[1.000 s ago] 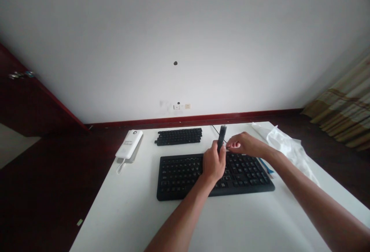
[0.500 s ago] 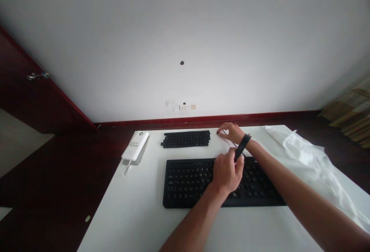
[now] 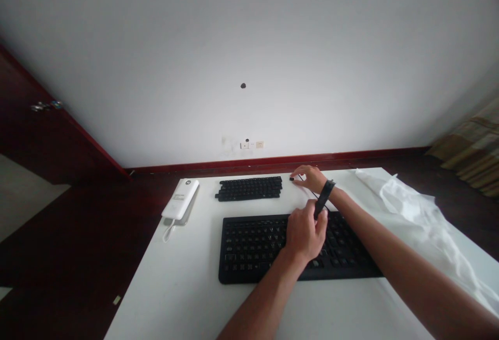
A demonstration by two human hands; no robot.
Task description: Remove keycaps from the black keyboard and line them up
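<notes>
The black keyboard [image 3: 249, 278] lies on the white table, many of its key positions bare of caps. Above its middle my left hand [image 3: 306, 231] is closed around a flat black strip-like tool [image 3: 324, 198], tilted up to the right and overlapping my right wrist in view. Farther back, my right hand [image 3: 310, 178] reaches to the table top, thumb and forefinger at a small black keycap [image 3: 291, 179]. To its left, rows of loose black keycaps [image 3: 249, 188] lie side by side. A thin black cable runs beneath my right hand. Both hands hide parts of the keyboard.
A white power bank [image 3: 181, 199] with a short looped cable sits at the table's left side. Crumpled white plastic [image 3: 413, 210] covers part of the right side. Behind the table [image 3: 187, 288] stands a pale wall with sockets [image 3: 251, 145].
The view has shifted slightly. At my right fingertips the keycap shows more clearly than before. My left hand keeps its hold on the black tool over the keyboard.
</notes>
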